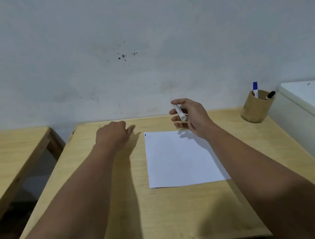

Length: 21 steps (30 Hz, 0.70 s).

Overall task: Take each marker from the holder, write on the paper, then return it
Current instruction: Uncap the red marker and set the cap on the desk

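Note:
A white sheet of paper (179,158) lies on the wooden table (164,208), with a small blue mark at its top left corner. My right hand (192,114) hovers above the paper's far edge, shut on a white marker (180,113) held roughly upright. My left hand (114,134) rests on the table left of the paper, fingers curled, holding nothing that I can see. A round wooden holder (255,109) stands at the table's far right corner. In it stand a white marker with a blue cap (255,89) and a black-capped marker (270,95).
A second wooden table (6,151) stands to the left across a gap. A white cabinet or appliance (311,111) adjoins the table on the right, just beside the holder. A pale wall runs directly behind the table.

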{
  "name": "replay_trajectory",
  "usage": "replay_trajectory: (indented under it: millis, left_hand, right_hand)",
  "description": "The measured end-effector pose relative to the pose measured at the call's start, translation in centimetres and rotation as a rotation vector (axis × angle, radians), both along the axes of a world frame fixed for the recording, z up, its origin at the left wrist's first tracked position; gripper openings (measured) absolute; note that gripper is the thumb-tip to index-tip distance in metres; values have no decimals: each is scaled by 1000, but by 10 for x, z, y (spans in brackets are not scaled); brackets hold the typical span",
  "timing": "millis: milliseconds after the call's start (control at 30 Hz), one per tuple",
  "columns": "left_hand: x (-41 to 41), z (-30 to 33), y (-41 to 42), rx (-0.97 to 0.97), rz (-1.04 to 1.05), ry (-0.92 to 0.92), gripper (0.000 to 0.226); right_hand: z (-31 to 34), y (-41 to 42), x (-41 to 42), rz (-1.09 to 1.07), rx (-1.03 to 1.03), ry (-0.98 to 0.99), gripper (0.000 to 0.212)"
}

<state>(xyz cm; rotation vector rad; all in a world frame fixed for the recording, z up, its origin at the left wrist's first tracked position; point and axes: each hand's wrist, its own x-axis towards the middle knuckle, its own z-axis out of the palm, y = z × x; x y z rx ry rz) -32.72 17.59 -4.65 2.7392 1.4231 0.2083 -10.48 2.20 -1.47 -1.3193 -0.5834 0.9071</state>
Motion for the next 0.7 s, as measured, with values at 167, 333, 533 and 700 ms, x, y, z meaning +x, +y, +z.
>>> replay_trajectory:
  millis: [167, 333, 533, 700]
  left_hand:
    - [4, -34, -2, 99, -52, 72, 44]
    - [-5, -33, -2, -57, 66, -106, 58]
    - [-41, -23, -58, 11, 8, -462, 43]
    - [-64, -36, -91, -146, -325, -332, 68]
  right_hand:
    - [-3, -2, 12, -25, 97, 101, 14]
    - [-2, 1, 8, -126, 38, -21, 33]
    - [-2, 0, -13, -161, 28, -99, 21]
    - [-11, 1, -36, -133, 2, -139, 16]
